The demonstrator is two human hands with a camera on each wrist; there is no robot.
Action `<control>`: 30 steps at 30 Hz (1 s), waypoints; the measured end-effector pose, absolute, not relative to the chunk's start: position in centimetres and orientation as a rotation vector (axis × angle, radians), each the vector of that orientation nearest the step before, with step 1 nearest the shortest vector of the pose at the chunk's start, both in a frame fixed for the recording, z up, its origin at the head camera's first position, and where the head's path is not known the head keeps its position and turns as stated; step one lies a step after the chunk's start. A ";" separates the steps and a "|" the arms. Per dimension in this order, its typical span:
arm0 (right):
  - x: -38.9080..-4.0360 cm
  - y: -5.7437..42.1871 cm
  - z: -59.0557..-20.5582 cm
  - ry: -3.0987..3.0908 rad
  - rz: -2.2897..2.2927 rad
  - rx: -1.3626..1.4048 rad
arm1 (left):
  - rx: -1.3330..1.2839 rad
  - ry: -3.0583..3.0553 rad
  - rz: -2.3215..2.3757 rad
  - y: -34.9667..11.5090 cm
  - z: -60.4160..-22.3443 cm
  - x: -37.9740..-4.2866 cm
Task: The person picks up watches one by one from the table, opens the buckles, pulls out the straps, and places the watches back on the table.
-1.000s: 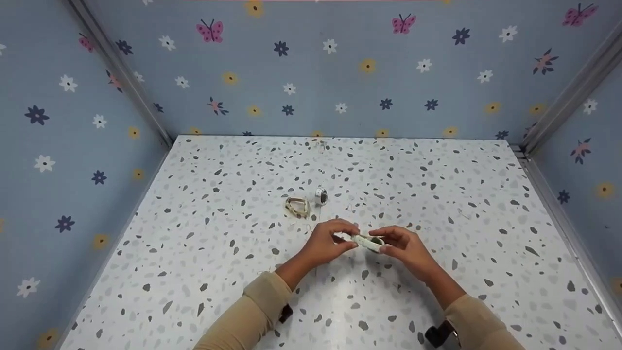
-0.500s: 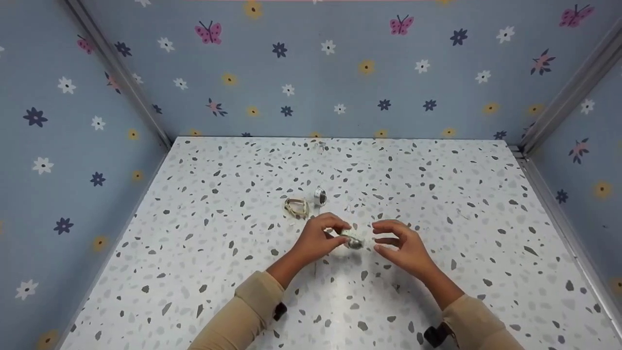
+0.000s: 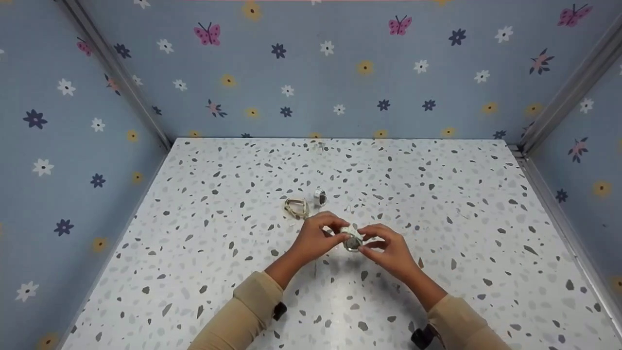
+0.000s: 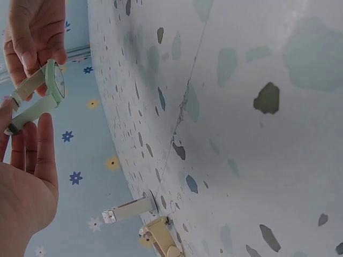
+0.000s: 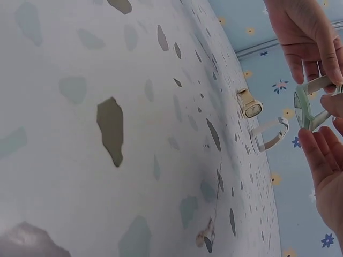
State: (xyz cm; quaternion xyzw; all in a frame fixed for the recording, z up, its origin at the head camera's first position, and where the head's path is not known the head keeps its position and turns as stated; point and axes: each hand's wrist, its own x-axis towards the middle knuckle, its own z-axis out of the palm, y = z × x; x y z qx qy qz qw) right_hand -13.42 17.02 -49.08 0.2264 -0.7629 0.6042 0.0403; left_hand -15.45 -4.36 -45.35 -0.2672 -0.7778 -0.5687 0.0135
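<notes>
Between my two hands, raised over the table, is a mint green wristwatch [image 3: 353,242] with its strap looped round. My left hand [image 3: 316,239] pinches the strap side between thumb and fingers; the strap ends meet near that hand in the left wrist view. My right hand [image 3: 390,250] holds the watch from the other side, thumb and fingertips at the round case [image 4: 55,81]. Behind the left hand, a beige wristwatch [image 3: 296,208] lies on the table. Beside it a white wristwatch [image 3: 319,197] rests on its side with its strap closed in a loop.
The white speckled table [image 3: 233,180] reaches back to a blue wall [image 3: 320,68] printed with flowers and butterflies. Similar panels flank it left and right, joined by grey metal corner strips [image 3: 121,73]. A thin crack-like line [image 4: 185,101] runs across the tabletop.
The watch has moved left and turned its case downward. The right hand came off it half a second ago and holds it again now. Both watches on the table have stayed put.
</notes>
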 end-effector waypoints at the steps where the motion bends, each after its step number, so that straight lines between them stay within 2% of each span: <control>1: -13.4 17.0 -49.1 -2.337 1.848 0.688 | -0.835 -2.419 -1.777 -4.4 -45.3 -15.5; 13: -13.4 16.7 -48.8 -2.368 1.889 0.605 | -0.871 -2.398 -1.839 -4.5 -44.9 -15.5; 20: -13.2 17.0 -48.8 -2.354 1.983 0.549 | -0.882 -2.461 -1.883 -4.9 -48.5 -17.1; 30: -13.3 17.5 -49.0 -2.414 1.914 0.578 | -0.902 -2.506 -1.867 -4.6 -48.7 -16.3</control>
